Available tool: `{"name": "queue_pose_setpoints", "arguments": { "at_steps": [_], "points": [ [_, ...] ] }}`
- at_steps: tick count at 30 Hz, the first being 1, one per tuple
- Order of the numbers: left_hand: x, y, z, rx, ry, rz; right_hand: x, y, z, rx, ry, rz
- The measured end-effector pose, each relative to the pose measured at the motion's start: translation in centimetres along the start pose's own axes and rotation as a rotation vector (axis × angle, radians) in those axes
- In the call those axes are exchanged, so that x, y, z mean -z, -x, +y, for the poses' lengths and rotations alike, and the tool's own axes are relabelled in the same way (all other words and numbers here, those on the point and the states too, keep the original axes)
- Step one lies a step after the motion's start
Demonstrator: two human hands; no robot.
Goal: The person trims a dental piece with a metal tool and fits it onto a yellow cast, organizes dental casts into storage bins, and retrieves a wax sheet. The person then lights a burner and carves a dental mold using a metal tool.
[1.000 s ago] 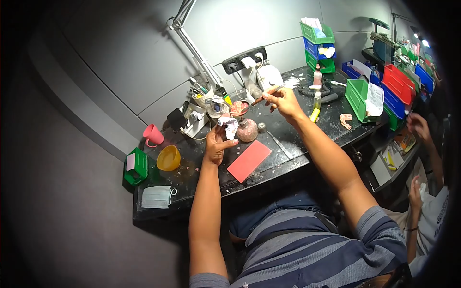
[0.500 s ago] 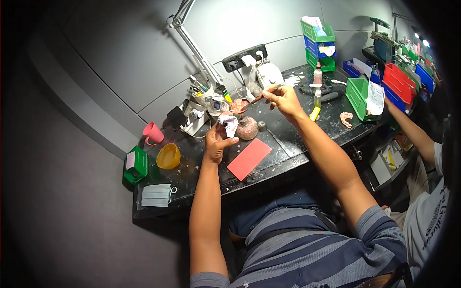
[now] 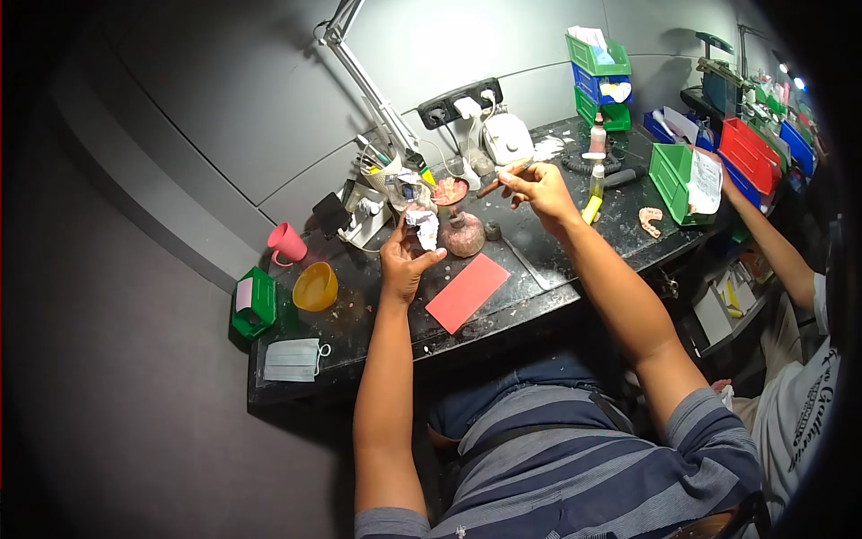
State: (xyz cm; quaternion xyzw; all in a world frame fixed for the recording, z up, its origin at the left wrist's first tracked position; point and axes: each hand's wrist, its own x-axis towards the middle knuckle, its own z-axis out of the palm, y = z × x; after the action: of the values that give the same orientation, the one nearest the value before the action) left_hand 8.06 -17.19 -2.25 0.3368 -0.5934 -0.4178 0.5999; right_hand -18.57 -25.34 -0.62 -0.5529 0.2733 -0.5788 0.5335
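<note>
My left hand (image 3: 402,269) is closed round a crumpled white tissue or paper (image 3: 423,230); whether anything sits inside it is hidden. In my right hand (image 3: 541,194) is a slim wax knife with a brown handle (image 3: 490,188), its tip pointing left. That tip is near a small dark pan of pink wax pieces (image 3: 449,191). Just below the pan stands a round, wax-smeared spirit burner (image 3: 463,235), with a small metal cap (image 3: 492,231) to its right. A pink wax sheet (image 3: 467,293) lies flat on the bench in front of the burner.
A metal spatula (image 3: 525,262) lies beside the cap. To the left are a yellow bowl (image 3: 315,287), a pink mug (image 3: 286,242) and a face mask (image 3: 293,360). A dental arch model (image 3: 650,222) and a green bin (image 3: 673,184) lie right. Another person's arm (image 3: 770,247) reaches in there.
My right hand has drawn slightly right, taking the knife away from the wax pan. My left hand has shifted slightly left with the white tissue.
</note>
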Motion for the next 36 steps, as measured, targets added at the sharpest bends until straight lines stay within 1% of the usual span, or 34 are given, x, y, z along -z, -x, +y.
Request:
{"name": "queue_pose_setpoints", "arguments": {
  "at_steps": [7, 14, 20, 23, 27, 31, 33, 36],
  "points": [
    [-0.5, 0.1, 0.2, -0.073, -0.017, 0.007, -0.6, 0.4, 0.0, 0.077, 0.077, -0.002],
    [-0.5, 0.1, 0.0, -0.070, -0.045, -0.001, -0.8, 0.6, -0.1, 0.087, 0.068, -0.011],
    [-0.4, 0.0, -0.3, -0.072, -0.088, -0.003, -2.2, 1.6, -0.3, 0.145, 0.044, -0.114],
    [-0.5, 0.0, -0.3, -0.073, -0.093, -0.014, -3.4, 2.2, -0.4, 0.145, 0.039, -0.206],
    [-0.3, 0.0, -0.4, -0.067, -0.101, -0.014, -3.5, 2.2, 0.0, 0.087, 0.118, -0.280],
    [-0.1, -0.2, -0.9, -0.113, -0.154, -0.012, -3.5, 2.3, 0.3, 0.093, 0.134, -0.245],
    [-0.2, -0.1, -0.8, -0.108, -0.146, -0.010, -3.6, 2.3, 0.4, 0.129, 0.055, -0.257],
    [-0.2, -0.1, -0.7, -0.100, -0.147, -0.007, -3.7, 2.4, 0.3, 0.124, 0.079, -0.234]
  ]
}}
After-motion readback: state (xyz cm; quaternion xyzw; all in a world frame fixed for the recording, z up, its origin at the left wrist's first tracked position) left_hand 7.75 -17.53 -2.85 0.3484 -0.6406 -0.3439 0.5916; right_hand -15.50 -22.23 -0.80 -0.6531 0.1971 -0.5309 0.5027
